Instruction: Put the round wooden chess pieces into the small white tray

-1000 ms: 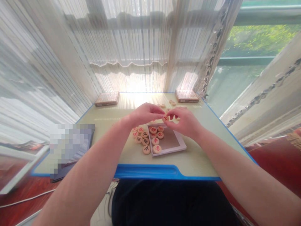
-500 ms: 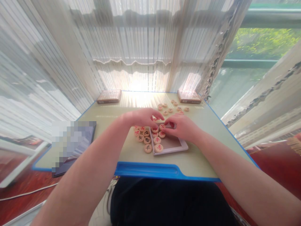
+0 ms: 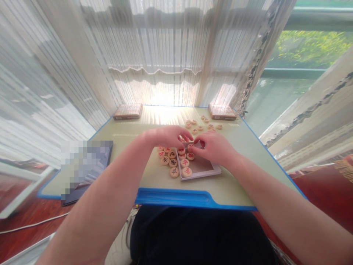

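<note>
My left hand (image 3: 167, 136) and my right hand (image 3: 213, 148) meet fingertip to fingertip over the far left corner of a shallow white box (image 3: 205, 174) on the lap table (image 3: 124, 136). Both hands are pinched closed, and what their fingertips hold is hidden. A round wooden chess piece (image 3: 190, 147) with a red mark lies just under the fingertips. More pieces (image 3: 186, 172) sit in a column inside the box's left side. Several others (image 3: 173, 172), marked black or red, lie on the table just left of the box.
Loose chess pieces (image 3: 200, 127) are scattered at the back of the table. Two flat wooden boxes (image 3: 128, 111) (image 3: 222, 112) stand at the far corners by the curtain. A dark flat object (image 3: 85, 165) overhangs the left edge. The blue rim (image 3: 176, 198) runs along the front.
Both hands came down from holding a red-marked piece in the air to the box's far left corner. That piece now lies in the box.
</note>
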{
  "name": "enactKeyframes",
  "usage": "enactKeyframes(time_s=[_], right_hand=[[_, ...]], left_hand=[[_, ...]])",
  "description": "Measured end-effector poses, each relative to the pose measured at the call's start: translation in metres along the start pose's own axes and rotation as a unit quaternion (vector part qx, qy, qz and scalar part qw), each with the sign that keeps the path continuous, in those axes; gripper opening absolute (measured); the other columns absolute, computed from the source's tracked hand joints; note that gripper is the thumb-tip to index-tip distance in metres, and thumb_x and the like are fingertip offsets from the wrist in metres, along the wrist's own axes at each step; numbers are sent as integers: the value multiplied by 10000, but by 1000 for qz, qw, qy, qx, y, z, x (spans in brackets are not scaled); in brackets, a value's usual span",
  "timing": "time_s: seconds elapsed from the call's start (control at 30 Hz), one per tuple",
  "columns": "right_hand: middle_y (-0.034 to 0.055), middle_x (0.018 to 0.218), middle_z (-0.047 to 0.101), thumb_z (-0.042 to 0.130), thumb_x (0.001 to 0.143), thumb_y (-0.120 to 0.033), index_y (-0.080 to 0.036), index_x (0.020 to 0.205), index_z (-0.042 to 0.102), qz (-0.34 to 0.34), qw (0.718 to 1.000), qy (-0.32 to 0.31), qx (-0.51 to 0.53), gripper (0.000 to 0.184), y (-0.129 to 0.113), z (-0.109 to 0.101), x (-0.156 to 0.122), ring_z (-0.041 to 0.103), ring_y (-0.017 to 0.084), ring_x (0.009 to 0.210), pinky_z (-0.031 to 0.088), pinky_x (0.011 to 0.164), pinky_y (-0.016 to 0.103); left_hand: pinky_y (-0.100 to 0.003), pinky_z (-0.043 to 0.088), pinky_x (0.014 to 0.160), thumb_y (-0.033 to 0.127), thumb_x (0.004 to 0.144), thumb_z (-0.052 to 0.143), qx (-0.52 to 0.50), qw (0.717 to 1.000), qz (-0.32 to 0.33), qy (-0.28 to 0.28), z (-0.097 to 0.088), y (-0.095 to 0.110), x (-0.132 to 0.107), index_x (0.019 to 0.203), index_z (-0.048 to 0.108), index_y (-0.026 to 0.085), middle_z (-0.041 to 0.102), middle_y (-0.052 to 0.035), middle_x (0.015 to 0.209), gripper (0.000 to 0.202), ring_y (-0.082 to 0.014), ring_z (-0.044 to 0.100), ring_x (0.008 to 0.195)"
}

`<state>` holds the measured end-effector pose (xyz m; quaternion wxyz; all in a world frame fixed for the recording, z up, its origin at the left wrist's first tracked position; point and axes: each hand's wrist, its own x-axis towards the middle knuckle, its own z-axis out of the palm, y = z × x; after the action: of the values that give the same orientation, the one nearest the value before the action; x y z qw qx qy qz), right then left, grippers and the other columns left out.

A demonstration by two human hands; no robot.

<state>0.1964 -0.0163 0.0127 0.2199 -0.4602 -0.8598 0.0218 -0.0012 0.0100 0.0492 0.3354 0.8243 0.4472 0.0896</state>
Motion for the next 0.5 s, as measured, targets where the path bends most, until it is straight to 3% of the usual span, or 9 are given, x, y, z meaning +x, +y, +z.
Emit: enactKeyframes(time_s=[0.17, 0.37, 0.5], right_hand=[[30, 673, 626, 590, 756, -459, -220, 746, 666, 0, 1000, -15, 8, 251, -3, 1, -1, 530, 170, 677, 327, 559, 279], [5, 676, 621, 591, 742, -341, -242, 787, 672, -2, 999, -24, 28, 136, 1, 1, 0, 517, 165, 684, 332, 585, 275], [-11, 644, 604, 570, 698, -197, -248, 914, 668, -23, 998, -46, 38, 243, -1, -3, -1, 505, 153, 662, 312, 576, 264]], left_hand=[[-189, 465, 623, 126, 625, 578, 15, 1000, 10, -7, 0, 1, 0, 1035, 679, 265, 703, 6, 939, 445, -145, 638, 789], [-188, 477, 671, 131, 639, 573, 21, 999, 13, 34, 0, 1, 1, 1044, 664, 234, 681, -8, 1033, 428, -161, 622, 887], [-200, 485, 717, 89, 645, 496, 27, 999, 19, 43, -1, 2, 1, 1052, 653, 219, 658, -10, 1096, 455, -148, 612, 905]])
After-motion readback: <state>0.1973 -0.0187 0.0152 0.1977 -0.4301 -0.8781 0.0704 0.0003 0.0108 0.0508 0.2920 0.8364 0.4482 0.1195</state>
